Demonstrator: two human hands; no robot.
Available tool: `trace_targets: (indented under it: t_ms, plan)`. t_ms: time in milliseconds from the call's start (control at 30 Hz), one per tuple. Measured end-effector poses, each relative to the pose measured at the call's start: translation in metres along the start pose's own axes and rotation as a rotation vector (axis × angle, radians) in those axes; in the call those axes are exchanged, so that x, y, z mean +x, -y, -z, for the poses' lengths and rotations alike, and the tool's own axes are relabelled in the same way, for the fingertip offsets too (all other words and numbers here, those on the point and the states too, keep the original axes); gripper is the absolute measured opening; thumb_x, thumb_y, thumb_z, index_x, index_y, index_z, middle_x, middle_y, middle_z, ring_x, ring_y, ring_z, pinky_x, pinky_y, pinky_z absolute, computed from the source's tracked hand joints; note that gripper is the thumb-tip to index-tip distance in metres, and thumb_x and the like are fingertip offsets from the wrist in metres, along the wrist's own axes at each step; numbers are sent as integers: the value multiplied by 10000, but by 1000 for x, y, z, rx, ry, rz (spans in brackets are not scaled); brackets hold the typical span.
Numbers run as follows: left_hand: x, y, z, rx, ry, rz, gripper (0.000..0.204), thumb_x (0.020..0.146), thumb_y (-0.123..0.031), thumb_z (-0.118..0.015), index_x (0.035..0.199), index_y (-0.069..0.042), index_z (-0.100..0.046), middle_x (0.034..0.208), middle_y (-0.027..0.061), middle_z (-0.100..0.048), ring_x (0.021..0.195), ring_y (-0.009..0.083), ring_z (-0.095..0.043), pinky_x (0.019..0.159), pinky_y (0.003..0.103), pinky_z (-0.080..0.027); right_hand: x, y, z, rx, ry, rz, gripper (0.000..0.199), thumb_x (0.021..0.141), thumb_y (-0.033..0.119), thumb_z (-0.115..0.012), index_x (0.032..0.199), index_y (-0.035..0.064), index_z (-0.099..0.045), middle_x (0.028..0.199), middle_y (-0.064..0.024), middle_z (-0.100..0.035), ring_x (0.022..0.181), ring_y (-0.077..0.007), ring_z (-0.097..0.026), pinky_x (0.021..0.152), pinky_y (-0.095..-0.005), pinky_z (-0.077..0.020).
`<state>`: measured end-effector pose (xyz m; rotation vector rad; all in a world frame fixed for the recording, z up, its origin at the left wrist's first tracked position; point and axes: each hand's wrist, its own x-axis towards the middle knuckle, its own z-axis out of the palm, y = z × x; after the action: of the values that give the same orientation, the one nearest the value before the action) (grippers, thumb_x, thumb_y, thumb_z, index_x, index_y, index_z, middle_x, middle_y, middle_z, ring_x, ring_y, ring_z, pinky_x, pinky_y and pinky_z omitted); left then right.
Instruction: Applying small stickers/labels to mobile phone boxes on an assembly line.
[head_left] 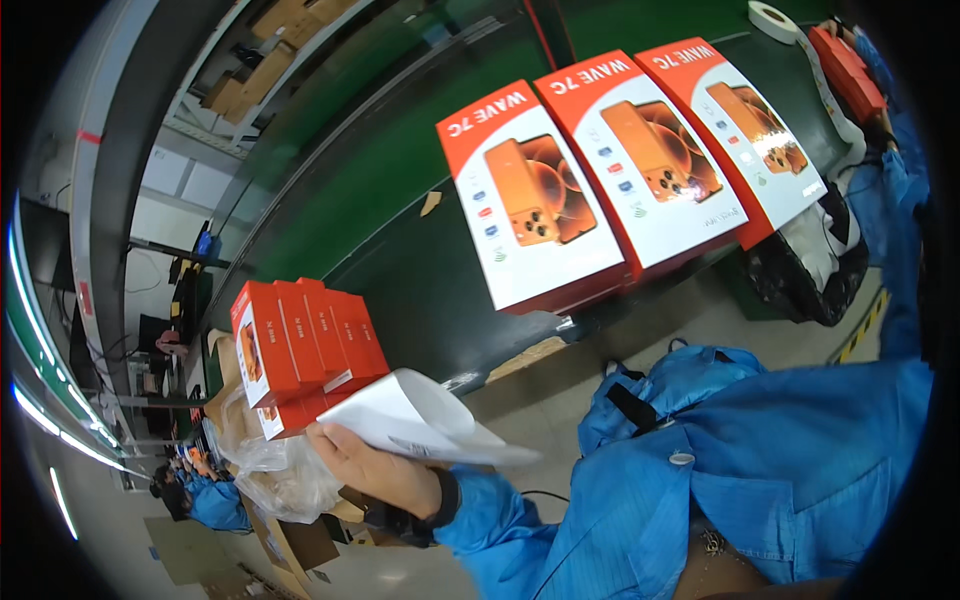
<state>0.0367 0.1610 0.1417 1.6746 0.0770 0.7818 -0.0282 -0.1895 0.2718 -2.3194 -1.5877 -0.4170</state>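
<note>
My left hand (375, 470) is closed on a white paper sheet (420, 415), curled over and held by its edge, with faint print on its underside. A black band circles that wrist below the blue sleeve. Just beyond the paper, at the left, stands a stacked group of red phone boxes (310, 345) at the conveyor's near edge. Three larger rows of white-and-orange phone boxes, the left row (535, 205), the middle row (640, 165) and the right row (740, 140), lie face up on the dark green surface, away from my hand. My right hand is out of view.
Another person's hand (886, 128) holds a red box (848, 75) at the far right, near a roll of white labels (773, 22). A black plastic bag (820, 265) hangs below the right row. Clear plastic bags (275, 470) lie below the red stack. Shelving with cartons (265, 65) stands behind.
</note>
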Motion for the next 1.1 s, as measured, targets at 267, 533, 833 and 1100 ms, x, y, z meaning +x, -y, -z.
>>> trace_targets:
  t_ms: [267,533,833,1100]
  plan:
    - [27,-40,17,59,367,-129,236,881,-243,-365,810,-22,-408,781,54,-471,701,95,-429,657,230,-362,95,-40,-42,350,-89,-796,327,804,263,-446,1022,19,-444,977,-140,-521,932,-213,-504,750,-329,-446]
    - [-8,-59,-34,-50,232,-318,257,879,-249,-374,733,-39,-350,702,38,-419,628,91,-374,573,222,-336,124,-3,-94,-147,-151,-254,482,714,262,-595,1060,-18,-413,749,-149,-517,746,-263,-551,627,-346,-451]
    - [-22,-43,-34,-446,538,-92,440,741,-228,-633,984,45,-389,878,130,-518,849,166,-516,745,262,-407,116,-33,-66,424,218,-470,443,819,337,-471,1057,-35,-430,850,-183,-541,799,-312,-540,668,-382,-430]
    - [-27,-19,-47,-359,378,-116,367,744,-293,-626,795,-6,-402,764,45,-450,681,92,-428,625,214,-362,110,-18,-80,283,248,-568,308,769,258,-530,938,5,-483,864,-162,-533,784,-290,-544,618,-400,-409]
